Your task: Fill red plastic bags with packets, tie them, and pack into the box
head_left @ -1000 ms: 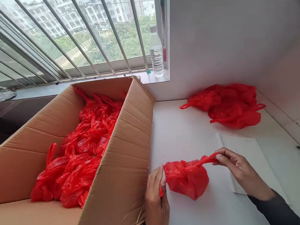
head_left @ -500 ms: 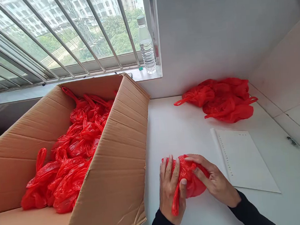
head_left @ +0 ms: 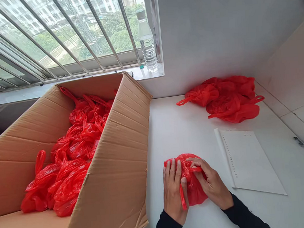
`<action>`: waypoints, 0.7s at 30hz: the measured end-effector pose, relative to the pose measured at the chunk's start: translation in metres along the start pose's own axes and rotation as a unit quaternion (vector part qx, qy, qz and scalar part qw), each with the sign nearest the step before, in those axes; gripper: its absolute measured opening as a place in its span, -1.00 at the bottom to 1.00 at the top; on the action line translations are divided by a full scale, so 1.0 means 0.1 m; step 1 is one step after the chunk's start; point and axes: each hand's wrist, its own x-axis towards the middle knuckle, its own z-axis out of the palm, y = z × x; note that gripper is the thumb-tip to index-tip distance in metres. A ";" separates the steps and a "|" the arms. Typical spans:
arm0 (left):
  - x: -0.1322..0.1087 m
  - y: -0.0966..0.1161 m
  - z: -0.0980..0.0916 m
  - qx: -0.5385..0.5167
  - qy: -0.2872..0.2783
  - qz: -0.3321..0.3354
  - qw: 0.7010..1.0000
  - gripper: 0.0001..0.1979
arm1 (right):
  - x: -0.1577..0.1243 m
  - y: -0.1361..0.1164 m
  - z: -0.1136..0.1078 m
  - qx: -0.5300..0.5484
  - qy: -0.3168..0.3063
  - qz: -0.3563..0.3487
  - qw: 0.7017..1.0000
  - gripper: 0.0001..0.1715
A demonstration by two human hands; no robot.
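A knotted-looking red plastic bag (head_left: 195, 194) rests on the white table between my hands. My left hand (head_left: 173, 190) lies along its left side, fingers stretched out flat on the plastic. One red handle loop comes out by the left thumb; how firmly the thumb presses on it I cannot tell. On the bag's upper right, my right hand (head_left: 211, 182) pinches another handle strip between thumb and fingers. The contents of the bag are hidden.
Left of my hands stands an open cardboard box (head_left: 117, 172) holding several red bags (head_left: 70, 182). More red bags (head_left: 226, 100) lie by the wall. A white notebook (head_left: 251, 161) is to the right. A water bottle (head_left: 148, 46) stands on the windowsill.
My right hand has shifted slightly left and pulled a handle strip across the bag's top. The bag has turned a little under my hands, while the left hand stays on its left side.
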 end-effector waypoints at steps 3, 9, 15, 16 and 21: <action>0.01 0.06 -0.12 -0.089 0.021 -0.021 0.996 -0.48 | -0.01 -0.12 -0.16 0.105 0.012 0.039 0.994 -0.77; 0.11 0.12 -0.35 -0.143 0.100 -0.050 0.983 -0.53 | 0.07 -0.24 -0.42 0.300 0.009 0.010 0.954 -0.59; 0.14 -0.12 -0.24 -0.015 0.107 -0.038 0.993 -0.55 | 0.14 -0.27 -0.42 0.211 0.022 0.046 0.976 -0.56; 0.15 -0.16 -0.23 -0.021 0.112 -0.058 0.992 -0.55 | 0.15 -0.26 -0.42 0.197 0.019 0.058 0.979 -0.55; 0.14 -0.11 -0.30 -0.126 0.118 -0.089 0.981 -0.52 | 0.18 -0.30 -0.40 0.110 -0.021 0.068 0.991 -0.55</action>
